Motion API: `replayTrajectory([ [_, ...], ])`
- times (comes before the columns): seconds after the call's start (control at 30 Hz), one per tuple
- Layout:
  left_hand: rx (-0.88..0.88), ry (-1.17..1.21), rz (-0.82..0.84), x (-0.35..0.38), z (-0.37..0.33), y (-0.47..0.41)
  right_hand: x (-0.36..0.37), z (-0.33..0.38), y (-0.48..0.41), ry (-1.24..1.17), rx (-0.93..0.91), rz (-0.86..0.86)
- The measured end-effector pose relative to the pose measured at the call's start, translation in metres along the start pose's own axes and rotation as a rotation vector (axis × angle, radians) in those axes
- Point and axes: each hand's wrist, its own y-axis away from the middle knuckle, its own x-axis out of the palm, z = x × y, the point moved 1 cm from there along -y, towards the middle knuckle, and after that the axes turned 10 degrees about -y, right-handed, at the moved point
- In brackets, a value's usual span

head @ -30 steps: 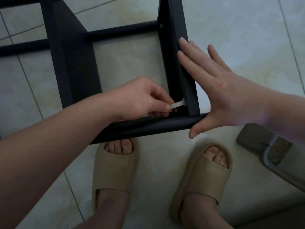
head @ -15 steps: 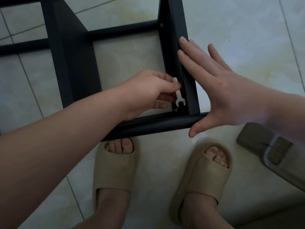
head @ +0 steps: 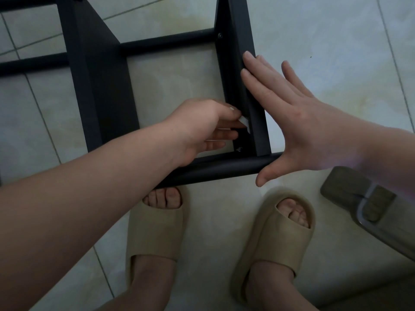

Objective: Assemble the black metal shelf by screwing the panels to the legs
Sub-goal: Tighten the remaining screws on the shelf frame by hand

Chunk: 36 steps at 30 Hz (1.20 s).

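Now the black metal shelf (head: 101, 86) lies on the tiled floor (head: 336, 52), and its near leg (head: 224, 169), a round black tube, runs just beyond the toes of two beige slide sandals (head: 155, 227). Just above that leg, the left hand (head: 202, 129) pinches a small pale flat wrench (head: 244, 123) between thumb and forefinger, the other fingers loosely curled. The wrench is blurred and sits apart from the bolt (head: 239, 149) in the corner where the panel (head: 233, 41) meets the leg. The right hand (head: 303, 122) is spread flat, fingers straight, its fingertips against the panel's outer face and its thumb beside the leg's end.
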Motion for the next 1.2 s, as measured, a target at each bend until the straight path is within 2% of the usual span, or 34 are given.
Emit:
replayTrajectory([
  [0.13,-0.039,0.014,0.032,-0.0013,0.0004,0.0027,-0.0005,-0.0003,0.0006,-0.005,0.0,-0.002],
  [0.8,0.019,-0.048,0.017,-0.005,0.0009,0.0045,-0.0003,-0.0004,0.0005,-0.022,-0.005,0.003],
  [1.2,-0.012,0.04,0.08,0.0033,-0.0004,0.0082,0.0011,-0.0019,-0.0011,-0.011,-0.018,-0.012],
])
